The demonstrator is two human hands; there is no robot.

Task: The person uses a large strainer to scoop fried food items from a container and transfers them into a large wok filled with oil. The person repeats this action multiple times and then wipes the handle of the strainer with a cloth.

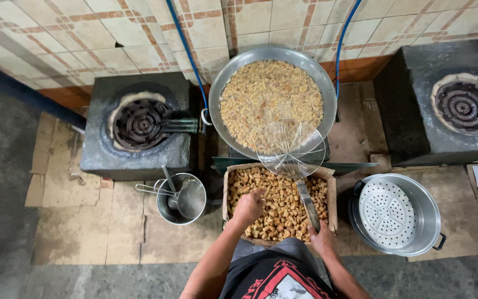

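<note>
Fingers of the left hand (248, 206) bunched down into the fried cubes (278, 202), pinching some, in the cardboard box (332, 194) on the floor just below the wok (217, 105). Right hand (322, 238) closed on the handle of the wire skimmer (290, 148), its basket tilted over the wok's near rim. Cubes look light, dry, crumbly: scoop loosely, don't squeeze. Skimmer stiff, light, best held at the handle end. Metal pot with ladle (182, 197) left, steamer pot (396, 213) right, burners either side.

The right hand (322, 239) hides the skimmer's (290, 148) handle end.
</note>
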